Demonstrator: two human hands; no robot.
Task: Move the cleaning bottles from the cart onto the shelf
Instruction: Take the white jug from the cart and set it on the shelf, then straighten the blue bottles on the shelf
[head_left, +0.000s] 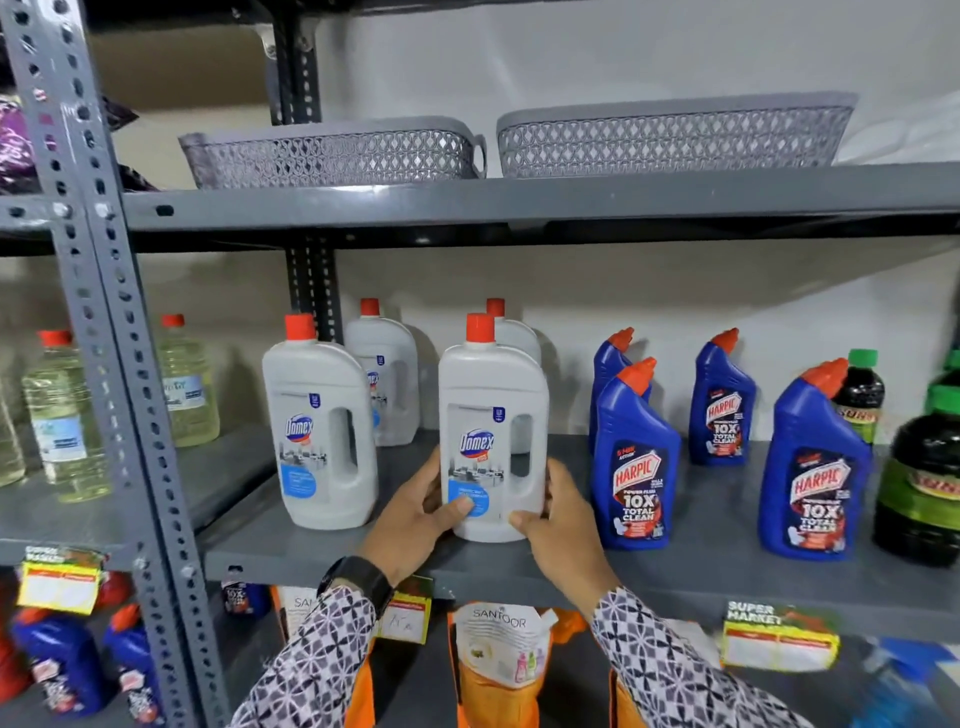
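Left hand (423, 512), right hand (545, 514) — both clasped round the base of a grey Domex bottle (493, 431) standing near the shelf's (332, 551) front edge. Advice: keep it upright, label forward — aligned with the bottle behind (514, 338).

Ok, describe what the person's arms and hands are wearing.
Both arms wear long sleeves in a white fabric printed with a dark, repeating geometric petal pattern. The left sleeve ends at a black watch with a wide band on the wrist. The left hand and right hand are bare: no gloves.
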